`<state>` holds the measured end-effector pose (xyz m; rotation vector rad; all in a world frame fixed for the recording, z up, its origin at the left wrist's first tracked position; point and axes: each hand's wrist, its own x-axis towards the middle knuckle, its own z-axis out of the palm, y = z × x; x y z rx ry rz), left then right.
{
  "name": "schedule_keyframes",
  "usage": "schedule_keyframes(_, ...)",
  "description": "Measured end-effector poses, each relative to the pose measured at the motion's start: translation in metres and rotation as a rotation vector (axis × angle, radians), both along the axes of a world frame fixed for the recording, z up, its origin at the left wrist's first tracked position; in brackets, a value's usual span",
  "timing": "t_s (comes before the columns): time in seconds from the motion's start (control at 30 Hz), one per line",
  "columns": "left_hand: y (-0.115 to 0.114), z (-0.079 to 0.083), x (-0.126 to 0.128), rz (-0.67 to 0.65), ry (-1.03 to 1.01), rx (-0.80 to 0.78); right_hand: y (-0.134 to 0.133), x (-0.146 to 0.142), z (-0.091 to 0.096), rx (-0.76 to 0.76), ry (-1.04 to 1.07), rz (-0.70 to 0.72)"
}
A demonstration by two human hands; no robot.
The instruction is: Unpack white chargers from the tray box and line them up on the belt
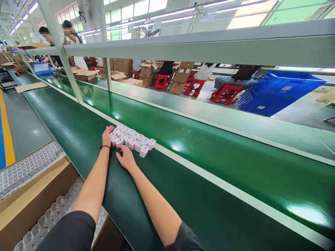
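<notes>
Bordering over a dozen white blocks (132,143) are one open left hand (106,136) and one open, curved right hand (127,158).

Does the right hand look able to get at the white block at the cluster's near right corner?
Probably yes: the right hand is close beside the cluster, and only green surface seems to lie between it and that white block.

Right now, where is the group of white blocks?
In the head view, the white blocks sit left of centre by the pale strip, the left hand beside them, the right hand in front.
</notes>
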<state>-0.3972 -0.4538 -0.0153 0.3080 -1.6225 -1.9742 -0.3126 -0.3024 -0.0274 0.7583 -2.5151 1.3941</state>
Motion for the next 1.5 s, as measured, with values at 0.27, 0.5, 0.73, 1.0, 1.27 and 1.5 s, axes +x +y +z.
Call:
schedule_keyframes(0.27, -0.002, -0.005, -0.010, -0.037, 0.000, -0.021, 0.004, -0.001, -0.007, -0.135, -0.022, 0.036)
schedule_keyframes(0.5, -0.004, -0.001, -0.009, -0.059, -0.026, 0.005, 0.031, 0.012, 0.028, -0.232, 0.022, -0.051)
schedule_keyframes(0.73, -0.004, 0.005, -0.005, -0.103, -0.036, -0.011, 0.125, 0.025, 0.026, -0.250, -0.044, -0.351)
schedule_keyframes(1.0, -0.009, 0.004, -0.007, -0.101, -0.047, -0.020, 0.102, 0.017, 0.007, -0.126, -0.065, -0.186)
schedule_keyframes(1.27, -0.014, -0.001, -0.009, -0.116, -0.063, -0.053, 0.106, 0.015, 0.002, -0.126, -0.057, -0.291)
schedule_keyframes(1.5, -0.013, -0.002, -0.011, -0.108, -0.060, -0.081, 0.104, 0.023, 0.006, 0.222, 0.103, -0.211)
